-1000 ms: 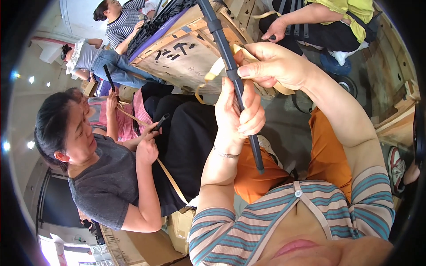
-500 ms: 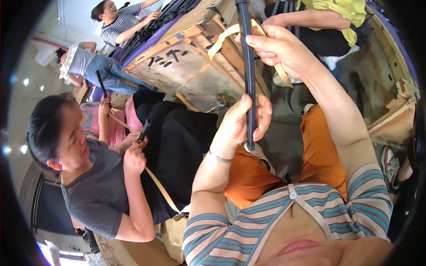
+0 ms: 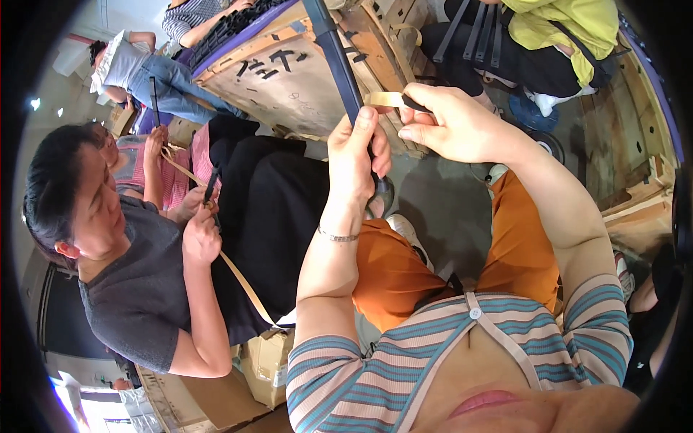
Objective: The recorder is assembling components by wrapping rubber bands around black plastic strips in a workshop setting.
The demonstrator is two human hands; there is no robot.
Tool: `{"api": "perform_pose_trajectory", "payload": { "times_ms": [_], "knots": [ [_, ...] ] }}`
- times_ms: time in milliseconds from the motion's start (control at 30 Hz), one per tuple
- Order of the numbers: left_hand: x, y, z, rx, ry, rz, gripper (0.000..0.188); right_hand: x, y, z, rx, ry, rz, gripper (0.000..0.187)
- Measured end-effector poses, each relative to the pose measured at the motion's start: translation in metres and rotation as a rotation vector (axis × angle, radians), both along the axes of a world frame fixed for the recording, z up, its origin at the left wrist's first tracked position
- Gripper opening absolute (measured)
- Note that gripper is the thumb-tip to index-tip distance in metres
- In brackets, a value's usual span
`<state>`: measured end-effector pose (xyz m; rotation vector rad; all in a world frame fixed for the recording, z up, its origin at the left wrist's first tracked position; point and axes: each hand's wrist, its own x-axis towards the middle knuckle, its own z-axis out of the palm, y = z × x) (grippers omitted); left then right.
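A long, narrow black bar (image 3: pixel 338 65) slants from the top edge down into my left hand (image 3: pixel 357 150), whose fingers are wrapped round its lower part. My thumb lies along the bar's face. To the right, my right hand (image 3: pixel 462 124) pinches a cream-coloured tape (image 3: pixel 384 99), which stretches across the short gap to the bar beside my left thumb. A small dark piece (image 3: pixel 417 105) shows at my right fingertips; what it is I cannot make out. The bar's upper end lies outside the picture.
At the left a co-worker in a grey shirt (image 3: pixel 144 289) handles a dark piece with cream tape. Large wooden crates (image 3: pixel 289 86) stand ahead and at the right. A person in a yellow top (image 3: pixel 570 36) sits ahead near several dark bars (image 3: pixel 482 36). A cardboard box (image 3: pixel 263 368) lies lower left.
The bar has shifted left and tilts more to the left at its top. My right hand has left the bar and drawn the tape out to its right side. My left hand has moved slightly left.
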<state>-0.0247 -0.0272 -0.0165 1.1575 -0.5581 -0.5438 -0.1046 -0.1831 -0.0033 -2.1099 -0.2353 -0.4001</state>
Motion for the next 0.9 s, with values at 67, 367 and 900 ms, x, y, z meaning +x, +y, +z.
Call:
{"api": "perform_pose_trajectory", "payload": {
  "times_ms": [67,367,900],
  "knots": [
    [0.003,0.003,-0.002,-0.022,0.061,0.034,0.024,-0.001,0.007,0.0,-0.078,0.016,0.001,0.024],
    [0.008,0.005,0.003,-0.046,0.141,0.168,0.01,0.005,0.002,-0.011,0.347,0.132,0.194,0.023],
    [-0.017,0.007,0.001,0.167,0.006,-0.047,0.027,0.011,-0.009,-0.002,0.535,0.038,0.299,0.015]
  ]
}}
